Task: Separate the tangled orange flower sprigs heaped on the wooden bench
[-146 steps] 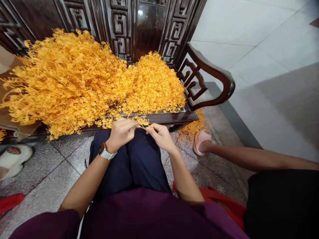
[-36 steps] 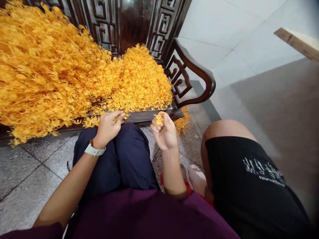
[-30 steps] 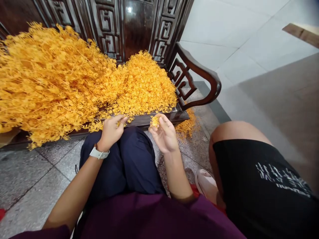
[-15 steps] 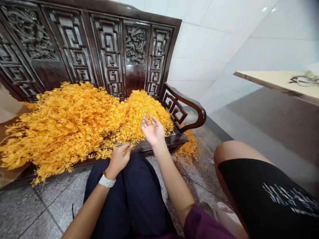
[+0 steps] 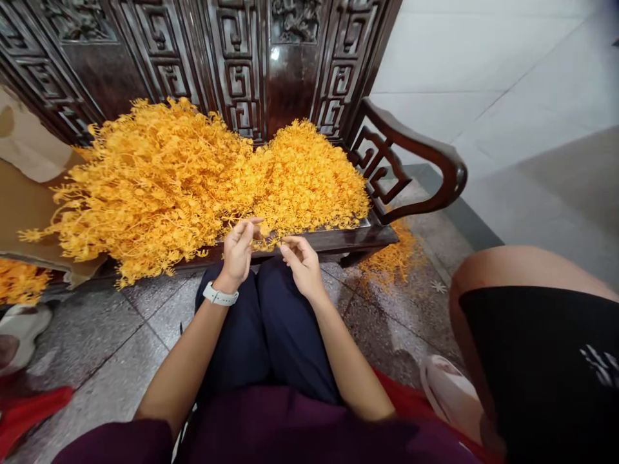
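Over my knees, my left hand (image 5: 238, 248) and my right hand (image 5: 300, 261) pinch the two ends of a thin yellow plastic sprig (image 5: 268, 242). Both hands sit close together at the front edge of a dark carved wooden bench (image 5: 338, 238). A big heap of long yellow branched sprigs (image 5: 149, 180) lies on the bench's left part. A smaller mound of short yellow pieces (image 5: 314, 177) lies just beyond my right hand. A white watch is on my left wrist.
Another person's bare knee and black shorts (image 5: 536, 335) are at the right, with a pink slipper (image 5: 447, 399) below. More yellow pieces (image 5: 391, 258) lie on the floor under the bench's armrest (image 5: 420, 161). Cardboard (image 5: 24, 193) stands at the left; a white shoe (image 5: 19, 328) is nearby.
My right hand had reached out open over the small mound, letting go of the yellow pieces it held. It has come back beside my left hand, and both now pinch a sprig.
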`<act>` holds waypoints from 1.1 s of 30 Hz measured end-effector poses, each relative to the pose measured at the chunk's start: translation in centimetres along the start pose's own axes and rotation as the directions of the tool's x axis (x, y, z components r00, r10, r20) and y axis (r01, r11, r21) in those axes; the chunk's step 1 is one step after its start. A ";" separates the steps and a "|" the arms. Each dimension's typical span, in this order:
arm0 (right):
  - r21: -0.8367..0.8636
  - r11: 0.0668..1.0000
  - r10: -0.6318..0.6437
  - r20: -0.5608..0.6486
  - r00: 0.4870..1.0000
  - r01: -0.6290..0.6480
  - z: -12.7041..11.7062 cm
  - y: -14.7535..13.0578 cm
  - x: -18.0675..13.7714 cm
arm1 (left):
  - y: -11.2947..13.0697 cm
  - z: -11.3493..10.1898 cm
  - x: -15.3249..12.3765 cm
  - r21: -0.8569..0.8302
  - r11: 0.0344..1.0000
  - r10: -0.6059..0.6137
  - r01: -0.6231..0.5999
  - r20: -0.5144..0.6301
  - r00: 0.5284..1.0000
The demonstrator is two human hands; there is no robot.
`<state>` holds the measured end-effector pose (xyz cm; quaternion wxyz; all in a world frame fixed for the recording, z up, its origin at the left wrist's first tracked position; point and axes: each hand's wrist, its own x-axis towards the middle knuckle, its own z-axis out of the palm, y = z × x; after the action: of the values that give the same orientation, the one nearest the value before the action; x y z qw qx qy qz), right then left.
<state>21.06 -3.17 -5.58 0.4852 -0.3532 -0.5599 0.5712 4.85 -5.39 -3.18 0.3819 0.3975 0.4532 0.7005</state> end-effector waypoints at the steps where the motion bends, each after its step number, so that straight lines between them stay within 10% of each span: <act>1: -0.028 0.999 -0.021 0.028 0.999 0.022 0.3 0.0 -0.4 | 0.2 0.0 0.0 -0.085 0.995 -0.049 0.051 0.026 0.998; 6: -0.046 0.993 -0.110 0.018 0.994 0.111 1.2 -0.9 -0.7 | 0.7 0.0 -0.7 -0.200 0.965 -0.132 0.170 0.187 0.973; 15: -0.181 0.947 -0.273 -0.014 0.962 0.266 0.9 -1.7 -0.8 | -0.6 -0.2 -0.8 0.164 0.986 -0.024 -0.002 0.159 0.987; 24: -0.486 0.640 -0.459 0.380 0.803 0.596 -0.4 -3.2 -2.5 | -1.0 0.3 -1.9 0.236 0.972 -0.055 0.016 0.156 0.986; 28: -0.248 0.762 -0.468 0.427 0.774 0.598 -0.4 -6.2 -4.3 | -1.1 0.2 -1.0 0.140 0.987 -0.087 0.080 0.047 0.995; 30: 0.043 0.824 -0.487 0.561 0.669 0.564 0.0 -8.2 -5.6 | -1.0 -0.3 0.4 0.069 0.996 -0.049 0.058 -0.123 0.991; 33: 0.290 0.863 -0.445 0.824 0.351 0.414 0.1 -10.6 -6.7 | -0.8 -1.0 2.1 0.010 1.000 -0.020 0.023 -0.193 0.981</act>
<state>24.50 -10.59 3.95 0.2701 0.1526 -0.7892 0.5300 3.22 -3.62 -3.77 0.3412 0.3249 0.4965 0.7290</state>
